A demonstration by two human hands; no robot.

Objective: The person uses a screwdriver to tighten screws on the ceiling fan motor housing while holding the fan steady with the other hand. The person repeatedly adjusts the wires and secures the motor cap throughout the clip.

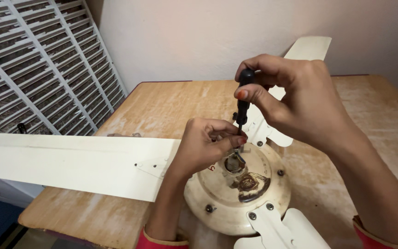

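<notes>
Cream fan motor [236,193] — black screwdriver [243,99] — pale streaked wooden table [162,106].

Both forearms rise from the lower edge, red cuffs at the wrists. The left hand [204,144] sits low, fingers curled inward in a pinching grip. The right hand [295,99] arches above it, thumb and fingertips closed in a fine grip.

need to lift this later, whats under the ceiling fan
The ceiling fan lies on a worn wooden table, blades overhanging it. The spot under the motor housing is covered.
</notes>
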